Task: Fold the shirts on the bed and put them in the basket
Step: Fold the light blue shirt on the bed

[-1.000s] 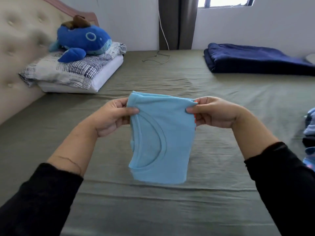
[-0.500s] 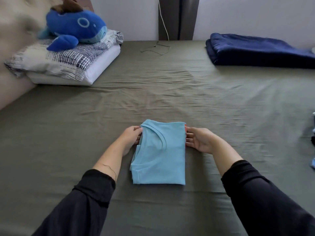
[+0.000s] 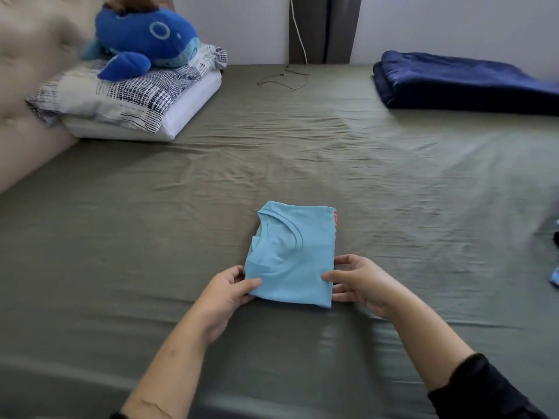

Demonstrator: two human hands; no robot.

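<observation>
My left hand (image 3: 225, 287) pinches the near left corner of the folded light blue shirt (image 3: 293, 255), thumb on top; my right hand (image 3: 358, 282) grips its near right corner likewise. The shirt lies flat on the olive bed sheet (image 3: 302, 152). Farther off, a blue plush whale (image 3: 145, 40) rests on pillows (image 3: 130, 101), and a folded navy blanket (image 3: 462, 83) lies far right.

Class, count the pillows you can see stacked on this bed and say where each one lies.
2. A patterned pillow lies on top, under the blue plush whale; a plain white pillow lies beneath it, by the headboard. Others may sit outside the frame.
</observation>
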